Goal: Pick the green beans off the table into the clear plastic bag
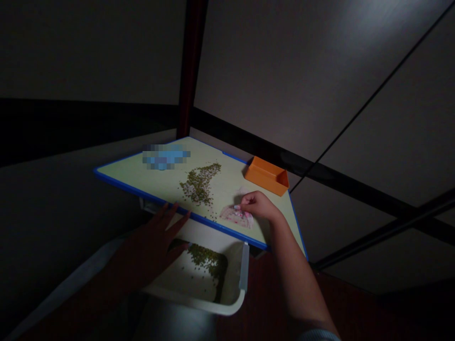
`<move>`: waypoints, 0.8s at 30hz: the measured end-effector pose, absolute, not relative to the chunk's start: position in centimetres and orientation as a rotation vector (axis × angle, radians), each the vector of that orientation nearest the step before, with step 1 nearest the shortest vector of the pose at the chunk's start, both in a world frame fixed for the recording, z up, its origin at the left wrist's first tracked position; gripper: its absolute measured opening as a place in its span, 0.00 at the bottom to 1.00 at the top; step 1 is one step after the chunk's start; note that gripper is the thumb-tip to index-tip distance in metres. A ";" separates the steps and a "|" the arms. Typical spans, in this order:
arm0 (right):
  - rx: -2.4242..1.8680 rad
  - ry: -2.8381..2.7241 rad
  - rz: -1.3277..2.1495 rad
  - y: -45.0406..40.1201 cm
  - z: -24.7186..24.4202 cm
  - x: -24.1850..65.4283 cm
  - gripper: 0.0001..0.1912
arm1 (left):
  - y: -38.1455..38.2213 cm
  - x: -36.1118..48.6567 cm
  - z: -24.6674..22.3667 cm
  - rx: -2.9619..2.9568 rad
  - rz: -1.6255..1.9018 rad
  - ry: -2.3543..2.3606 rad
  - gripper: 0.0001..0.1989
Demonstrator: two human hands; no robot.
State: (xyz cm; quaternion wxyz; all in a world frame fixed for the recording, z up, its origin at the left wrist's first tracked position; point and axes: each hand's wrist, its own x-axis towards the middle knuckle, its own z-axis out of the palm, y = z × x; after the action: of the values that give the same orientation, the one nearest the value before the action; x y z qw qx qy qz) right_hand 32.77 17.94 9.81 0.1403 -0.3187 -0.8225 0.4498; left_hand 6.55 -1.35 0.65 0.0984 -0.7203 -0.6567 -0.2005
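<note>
Pale paneling crossed by dark beams (270,151) fills most of the dim view, with a dark wooden post (192,61) rising behind the far corner of a flat, smooth cream board (156,184) edged in glossy blue. The board's outline looks like a skewed wedge from this angle. Below its near edge sits a white plastic tray (192,289) with a rounded rim, and a loose drift of small green mung beans (208,260) lies banked against its far side, with a few strays scattered across its floor. A second, larger bean heap (199,184) forms a rough, grainy triangle on the board, with a thin scatter trailing toward the blue edge. At the far corner stands a shallow, square-cornered orange tray (266,175); a blue object (165,156) near the far edge is blurred past telling. The left hand (149,241) lies open over the white tray, fingers spread apart and holding nothing — its lowest finger reaches the bean drift. The right hand (258,206) pinches a crumpled pink-and-white paper (236,217) against the board — fingertips closed together on its upper edge, just beside the bean scatter.
</note>
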 end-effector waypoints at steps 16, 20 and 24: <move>-0.944 -2.344 1.295 18.2 9.5 32.8 0.19 | -1.4 6.6 0.6 -2.136 -0.584 -1.944 0.35; -0.882 -2.373 1.349 18.3 9.4 32.7 0.23 | -1.4 6.6 0.6 -2.128 -0.582 -1.934 0.35; -0.845 -2.395 1.362 18.2 9.4 32.6 0.25 | -1.4 6.6 0.8 -2.133 -0.568 -1.951 0.35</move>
State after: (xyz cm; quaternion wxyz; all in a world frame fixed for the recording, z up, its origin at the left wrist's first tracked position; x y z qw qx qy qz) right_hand 32.61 18.15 9.41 0.1296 -0.2909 -0.8240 0.4687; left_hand 6.63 -1.40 0.77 0.0977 -0.7205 -0.6592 -0.1919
